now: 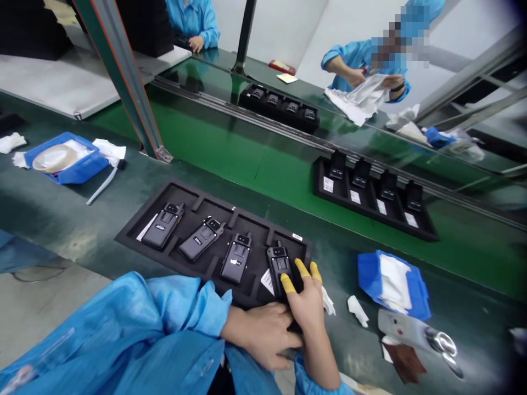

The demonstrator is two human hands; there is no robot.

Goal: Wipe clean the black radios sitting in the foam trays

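A black foam tray [214, 269] on the near bench holds several black handheld radios, each in its own slot. My right hand [307, 302], with yellow finger cots on its fingertips, lies over the tray's right end. Its fingers are spread beside the rightmost radio [280, 260], one fingertip on or right by that radio's lower edge. At the tray's near right corner, my left hand [265, 334] rests low with bare fingers stretched apart, crossing in front of my right wrist. A white label [267, 281] lies partly under the rightmost radio. Some left fingertips are hidden.
Beyond the green belt [247, 159] sit two more black trays, one at right [370, 203] and one farther back [280, 109]. Blue bins stand left [88, 167] and right [422, 296]. A metal tin [405, 329] lies right. Two co-workers in blue are across the line.
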